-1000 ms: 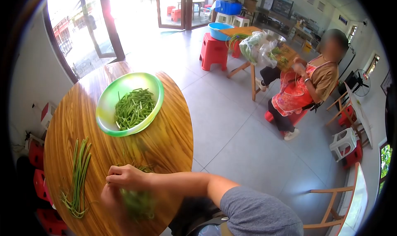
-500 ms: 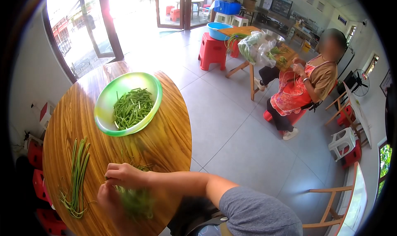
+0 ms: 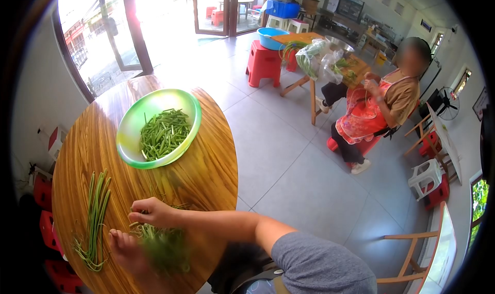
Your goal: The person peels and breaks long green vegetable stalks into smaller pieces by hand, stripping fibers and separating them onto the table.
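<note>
My right hand is over the wooden round table, its fingers pinched together around what looks like a bit of green stem. Below it and to the left is my left hand, fingertips curled and smeared by motion, so its grip is unclear. A blurred bunch of leafy green stems is beside the left hand, under the right forearm. Several long green stems lie on the table to the left. Short cut pieces of green stem fill part of a green-and-white bowl beyond my hands.
A person in a red apron sits at a wooden table with plastic bags and greens. A blue basin rests on a red stool. Folded tables and a white stool stand right.
My hands have come apart: the left moved down and left, the right slightly up. The blurred green bunch has shifted a little. The bowl and the loose stems at left are unchanged.
</note>
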A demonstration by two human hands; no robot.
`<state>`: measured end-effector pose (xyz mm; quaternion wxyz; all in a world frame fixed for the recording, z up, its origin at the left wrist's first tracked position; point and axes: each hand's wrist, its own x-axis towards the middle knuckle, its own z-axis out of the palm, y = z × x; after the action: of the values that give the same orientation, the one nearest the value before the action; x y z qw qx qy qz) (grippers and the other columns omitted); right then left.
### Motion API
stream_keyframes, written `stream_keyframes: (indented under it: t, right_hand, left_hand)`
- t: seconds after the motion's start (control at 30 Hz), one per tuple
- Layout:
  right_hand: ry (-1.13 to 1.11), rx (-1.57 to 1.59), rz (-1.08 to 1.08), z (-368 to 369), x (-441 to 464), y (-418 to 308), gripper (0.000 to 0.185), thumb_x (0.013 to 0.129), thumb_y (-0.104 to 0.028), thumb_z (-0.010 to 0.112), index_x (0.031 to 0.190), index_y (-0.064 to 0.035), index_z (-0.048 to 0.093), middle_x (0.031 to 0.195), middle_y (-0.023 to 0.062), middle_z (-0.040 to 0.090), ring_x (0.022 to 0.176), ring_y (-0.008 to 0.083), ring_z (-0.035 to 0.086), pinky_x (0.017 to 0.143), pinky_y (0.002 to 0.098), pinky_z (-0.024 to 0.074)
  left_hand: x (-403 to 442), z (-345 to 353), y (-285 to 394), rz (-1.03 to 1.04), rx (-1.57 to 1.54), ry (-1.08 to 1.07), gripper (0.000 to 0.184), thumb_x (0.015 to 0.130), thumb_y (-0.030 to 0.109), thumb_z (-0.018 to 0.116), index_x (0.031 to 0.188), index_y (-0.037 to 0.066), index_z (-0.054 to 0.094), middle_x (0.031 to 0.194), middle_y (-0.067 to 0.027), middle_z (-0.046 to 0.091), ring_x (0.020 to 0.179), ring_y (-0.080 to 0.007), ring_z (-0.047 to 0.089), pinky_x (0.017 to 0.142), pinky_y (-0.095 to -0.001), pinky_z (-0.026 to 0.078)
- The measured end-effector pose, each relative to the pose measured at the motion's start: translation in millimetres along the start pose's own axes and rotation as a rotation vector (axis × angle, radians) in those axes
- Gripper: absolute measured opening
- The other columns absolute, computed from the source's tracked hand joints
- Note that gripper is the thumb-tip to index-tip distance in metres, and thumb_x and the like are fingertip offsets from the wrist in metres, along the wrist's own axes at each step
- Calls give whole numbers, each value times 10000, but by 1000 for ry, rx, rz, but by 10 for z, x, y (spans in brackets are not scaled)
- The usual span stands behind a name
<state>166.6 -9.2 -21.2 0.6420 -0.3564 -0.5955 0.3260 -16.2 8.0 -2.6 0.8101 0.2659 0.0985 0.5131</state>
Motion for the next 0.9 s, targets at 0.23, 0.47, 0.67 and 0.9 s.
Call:
stream_keyframes:
  t: [0.23, 0.47, 0.67, 0.9]
  right_hand:
    - [398, -300, -314, -232, 386, -429, 164, 887, -138, 570, 820, -8, 498, 700, 114, 486, 569, 216, 473, 521, 325, 389]
    - [374, -1098, -235, -938, 1021, -259, 213, 865, -196, 585, 981, -20, 560, 910, 167, 574, 808, 309, 567, 682, 394, 454]
    - [97, -687, -221, -635, 631, -436, 313, 862, -247, 594, 1042, 8, 571, 1024, 165, 579, 942, 292, 570, 801, 370, 471]
    - [-509, -158, 195, -121, 371, -391, 269, 886, -226, 585, 997, 18, 612, 850, 86, 621, 742, 144, 601, 698, 280, 495]
  left_hand:
    - [-28, 100, -139, 6, 244, 85, 214, 949, 195, 465, 1023, 7, 536, 613, -6, 473, 467, -67, 393, 416, -204, 307]
    - [-26, 90, -157, -62, 321, 79, 220, 950, 177, 455, 1030, -9, 543, 626, 2, 480, 484, -53, 398, 427, -195, 318]
    - [-46, 118, -164, -113, 420, 79, 222, 947, 157, 455, 1039, -13, 564, 635, 1, 476, 492, -51, 370, 433, -195, 307]
    - [-75, 358, -106, -93, 619, 180, 170, 918, 100, 480, 754, 67, 506, 584, 36, 415, 494, -46, 340, 436, -208, 253]
